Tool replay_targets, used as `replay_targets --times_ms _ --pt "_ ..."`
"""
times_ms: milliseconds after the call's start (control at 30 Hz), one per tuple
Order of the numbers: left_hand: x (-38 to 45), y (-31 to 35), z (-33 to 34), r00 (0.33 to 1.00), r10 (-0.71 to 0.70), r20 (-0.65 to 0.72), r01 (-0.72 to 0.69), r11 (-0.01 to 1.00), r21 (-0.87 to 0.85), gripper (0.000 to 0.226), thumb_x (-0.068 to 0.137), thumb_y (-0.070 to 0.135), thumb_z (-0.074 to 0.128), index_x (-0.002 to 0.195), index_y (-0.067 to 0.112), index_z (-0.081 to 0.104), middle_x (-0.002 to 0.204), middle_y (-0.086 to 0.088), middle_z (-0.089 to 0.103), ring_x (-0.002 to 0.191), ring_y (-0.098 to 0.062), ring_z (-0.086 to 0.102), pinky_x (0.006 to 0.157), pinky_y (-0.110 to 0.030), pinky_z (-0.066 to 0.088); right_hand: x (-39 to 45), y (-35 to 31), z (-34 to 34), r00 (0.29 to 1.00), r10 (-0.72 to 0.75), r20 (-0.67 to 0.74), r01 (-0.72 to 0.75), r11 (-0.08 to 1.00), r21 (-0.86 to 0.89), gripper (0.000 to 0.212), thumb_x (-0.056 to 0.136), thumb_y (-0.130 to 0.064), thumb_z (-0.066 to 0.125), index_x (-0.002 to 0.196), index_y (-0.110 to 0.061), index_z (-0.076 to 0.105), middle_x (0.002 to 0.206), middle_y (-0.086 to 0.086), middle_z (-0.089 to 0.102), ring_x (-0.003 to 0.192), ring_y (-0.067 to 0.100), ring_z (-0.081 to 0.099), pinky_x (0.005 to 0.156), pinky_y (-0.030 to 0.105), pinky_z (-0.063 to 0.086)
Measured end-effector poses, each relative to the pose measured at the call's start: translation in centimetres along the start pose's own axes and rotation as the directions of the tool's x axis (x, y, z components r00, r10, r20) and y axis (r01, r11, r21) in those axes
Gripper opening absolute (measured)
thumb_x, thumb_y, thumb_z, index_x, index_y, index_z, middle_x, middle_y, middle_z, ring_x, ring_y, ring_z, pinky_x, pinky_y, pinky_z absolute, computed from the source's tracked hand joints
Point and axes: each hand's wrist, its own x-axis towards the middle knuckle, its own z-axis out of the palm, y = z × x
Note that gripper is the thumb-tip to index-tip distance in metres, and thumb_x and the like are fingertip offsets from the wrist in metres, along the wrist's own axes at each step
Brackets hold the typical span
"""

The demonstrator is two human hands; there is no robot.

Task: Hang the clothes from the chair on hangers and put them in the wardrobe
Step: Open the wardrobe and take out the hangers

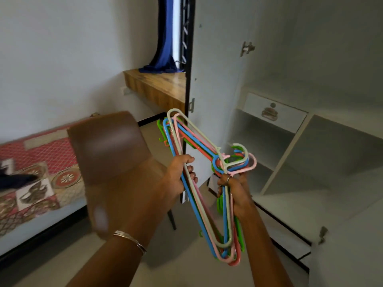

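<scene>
I hold a bundle of several plastic hangers [199,141], white, pink, blue, orange and green, stacked together in front of me. My left hand [178,177] grips their long bottom bars. My right hand [234,189] grips the side bars just below the hooks, which point right. A brown plastic chair [112,158] stands to the left, blurred, its back toward me; I see no clothes on it. The open white wardrobe [310,141] is on the right, its shelves bare. A dark garment [14,179] lies at the left edge on the bed.
A bed with a red patterned cover [37,172] runs along the left wall. A wooden ledge [159,85] with a blue curtain [165,48] above it sits behind the wardrobe door [215,79]. A drawer with a handle [273,114] is inside the wardrobe.
</scene>
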Motion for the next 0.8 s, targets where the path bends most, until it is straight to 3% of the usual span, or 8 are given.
replay_targets --times_ms 100,200,333,467,633,667,733,800 --pt "-3.0 -0.8 -4.5 0.996 -0.02 -0.089 0.016 0.999 -0.045 0.027 0.08 0.018 0.049 0.059 0.022 0.032 0.045 0.004 0.024 0.034 -0.013 0.025 0.044 -0.023 0.031 -2.7 3.1 2.9 0.996 0.054 0.064 -0.052 0.998 -0.03 0.056 0.073 0.01 0.058 0.121 -0.015 0.048 0.07 0.017 0.059 0.043 0.022 0.05 0.042 0.027 0.044" --pt "-6.1 0.8 -10.2 0.979 0.034 -0.201 -0.063 0.988 -0.14 0.026 0.079 0.018 0.043 0.056 0.022 0.03 0.041 0.005 0.022 0.031 -0.011 0.021 0.043 -0.02 0.029 -5.2 5.2 7.9 0.984 0.09 0.155 -0.075 0.992 -0.1 0.06 0.063 -0.009 0.074 0.117 -0.009 0.048 0.071 0.017 0.061 0.046 0.023 0.053 0.048 0.031 0.047" --pt "-7.3 2.2 -15.6 0.956 0.048 -0.291 -0.097 0.982 -0.159 0.029 0.081 0.021 0.045 0.056 0.021 0.03 0.04 0.005 0.02 0.031 -0.012 0.019 0.044 -0.021 0.026 -5.8 7.5 12.6 0.961 0.096 0.259 -0.054 0.985 -0.161 0.038 0.077 -0.007 0.074 0.105 -0.013 0.049 0.074 0.018 0.062 0.049 0.025 0.055 0.045 0.028 0.046" --pt "-7.9 5.4 -26.9 0.905 0.065 -0.42 -0.199 0.938 -0.283 0.032 0.083 0.025 0.046 0.056 0.022 0.029 0.041 0.006 0.018 0.033 -0.011 0.017 0.043 -0.02 0.024 -6.2 12.8 23.0 0.916 0.139 0.376 -0.053 0.972 -0.23 0.051 0.076 -0.012 0.079 0.117 -0.005 0.05 0.086 0.029 0.064 0.055 0.029 0.06 0.044 0.027 0.049" --pt "-6.3 10.6 -38.6 0.874 0.01 -0.485 -0.201 0.918 -0.342 0.034 0.087 0.027 0.044 0.057 0.022 0.029 0.04 0.006 0.019 0.03 -0.01 0.017 0.041 -0.017 0.022 -4.6 19.4 34.5 0.906 0.157 0.393 -0.056 0.965 -0.256 0.066 0.064 -0.024 0.089 0.117 -0.008 0.052 0.097 0.017 0.068 0.077 0.029 0.068 0.063 0.041 0.057" --pt "-6.1 10.7 -39.1 0.871 -0.016 -0.491 -0.183 0.917 -0.355 0.034 0.088 0.027 0.044 0.057 0.022 0.029 0.04 0.006 0.019 0.03 -0.01 0.017 0.04 -0.017 0.022 -4.5 19.2 34.9 0.899 0.178 0.4 -0.067 0.959 -0.276 0.068 0.064 -0.025 0.089 0.118 -0.008 0.051 0.098 0.016 0.069 0.076 0.027 0.069 0.063 0.042 0.058" --pt "-5.3 14.7 -46.2 0.853 -0.044 -0.521 -0.164 0.923 -0.347 0.034 0.087 0.026 0.046 0.058 0.022 0.029 0.04 0.006 0.019 0.031 -0.011 0.018 0.04 -0.018 0.021 -3.6 23.2 42.4 0.856 0.317 0.408 -0.189 0.927 -0.325 0.077 0.059 -0.036 0.09 0.12 -0.006 0.053 0.096 0.013 0.07 0.072 0.025 0.069 0.067 0.048 0.059" --pt "-5.0 14.7 -47.5 0.839 -0.057 -0.541 -0.181 0.908 -0.377 0.033 0.085 0.025 0.047 0.058 0.022 0.029 0.04 0.006 0.019 0.031 -0.01 0.017 0.042 -0.017 0.022 -4.1 23.1 43.3 0.786 0.422 0.452 -0.233 0.879 -0.416 0.07 0.059 -0.048 0.088 0.108 -0.005 0.062 0.08 0.016 0.065 0.06 0.028 0.062 0.059 0.044 0.056"
